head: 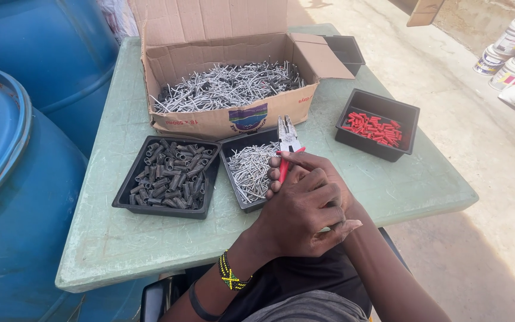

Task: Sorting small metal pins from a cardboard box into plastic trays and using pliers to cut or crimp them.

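Red-handled pliers [287, 146], steel jaws shut, pointing away, handles clasped under the fingers [281, 160] of both hands, head jutting beyond the fingertips above a tray.

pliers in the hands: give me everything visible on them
The pliers are a metal pair with red-sleeved handles. The grey jaws look slightly parted and point away from the person, over the black tray of nails and near the cardboard box. Only a short stretch of red handle shows; the rest is hidden under the left hand, clasped over the right hand.
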